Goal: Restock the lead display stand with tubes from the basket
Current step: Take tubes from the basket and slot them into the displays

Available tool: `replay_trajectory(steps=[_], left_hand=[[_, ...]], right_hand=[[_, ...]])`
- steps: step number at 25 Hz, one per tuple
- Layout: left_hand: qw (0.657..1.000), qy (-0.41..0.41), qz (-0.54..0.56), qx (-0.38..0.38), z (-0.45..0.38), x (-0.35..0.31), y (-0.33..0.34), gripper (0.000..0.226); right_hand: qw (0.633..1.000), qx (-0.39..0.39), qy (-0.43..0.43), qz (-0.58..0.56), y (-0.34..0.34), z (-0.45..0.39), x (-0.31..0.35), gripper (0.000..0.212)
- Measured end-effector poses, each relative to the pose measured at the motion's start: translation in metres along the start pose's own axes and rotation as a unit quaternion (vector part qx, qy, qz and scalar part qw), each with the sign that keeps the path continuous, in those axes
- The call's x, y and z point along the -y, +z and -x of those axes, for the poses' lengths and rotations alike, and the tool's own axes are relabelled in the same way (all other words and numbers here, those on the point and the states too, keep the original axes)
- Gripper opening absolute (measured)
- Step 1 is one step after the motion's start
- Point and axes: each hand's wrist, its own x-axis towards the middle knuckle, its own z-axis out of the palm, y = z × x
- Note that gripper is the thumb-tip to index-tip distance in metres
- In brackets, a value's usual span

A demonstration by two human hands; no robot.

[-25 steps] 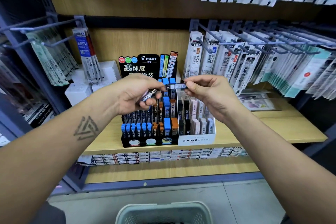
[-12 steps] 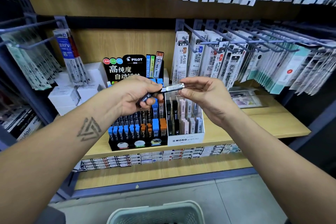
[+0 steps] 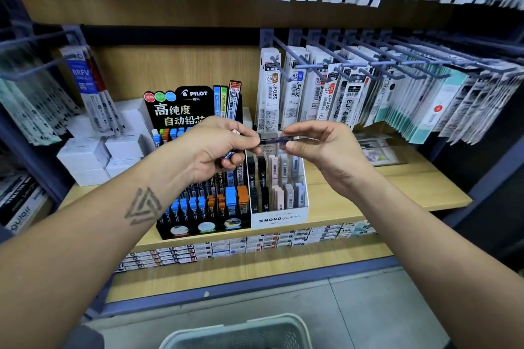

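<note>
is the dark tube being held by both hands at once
Yes, the left hand and right hand each pinch an end of the dark tube.

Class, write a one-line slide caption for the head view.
Both hands, left and right, hold a dark lead tube above the Pilot stand.

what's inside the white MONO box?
Upright lead tubes in the MONO box: black ones at left, pink and grey beside them. The hands and their tube cover the back row.
</note>
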Motion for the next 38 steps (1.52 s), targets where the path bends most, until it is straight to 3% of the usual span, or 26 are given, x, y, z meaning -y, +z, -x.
replay_trajectory(steps=[8,11,14,18,22,25,38], left_hand=[[0.988,0.096,-0.108,-0.055,-0.002,-0.002,0.010,0.021],[0.981,0.122,-0.142,-0.060,-0.001,-0.003,0.014,0.021],[0.978,0.139,-0.147,-0.047,-0.001,-0.005,0.021,0.022],[0.997,0.071,0.002,-0.030,-0.003,-0.013,0.023,0.028],[0.992,0.049,0.118,-0.025,0.003,-0.019,0.016,0.033],[0.985,0.042,0.164,-0.015,0.006,-0.020,0.011,0.034],[0.999,0.015,0.037,-0.036,0.007,-0.016,-0.005,0.032]], right_hand=[[0.998,0.009,-0.007,0.063,-0.002,0.000,0.000,0.027],[0.992,0.017,-0.013,0.126,0.001,0.000,0.002,0.017],[0.974,0.052,-0.032,0.217,0.006,-0.003,0.010,0.023],[0.956,0.040,-0.047,0.286,0.000,-0.016,0.020,0.043],[0.952,-0.022,-0.041,0.302,-0.003,-0.025,0.011,0.030],[0.947,-0.026,-0.042,0.319,0.003,-0.030,0.005,0.023],[0.899,-0.041,-0.097,0.426,0.024,-0.054,-0.001,0.018]])
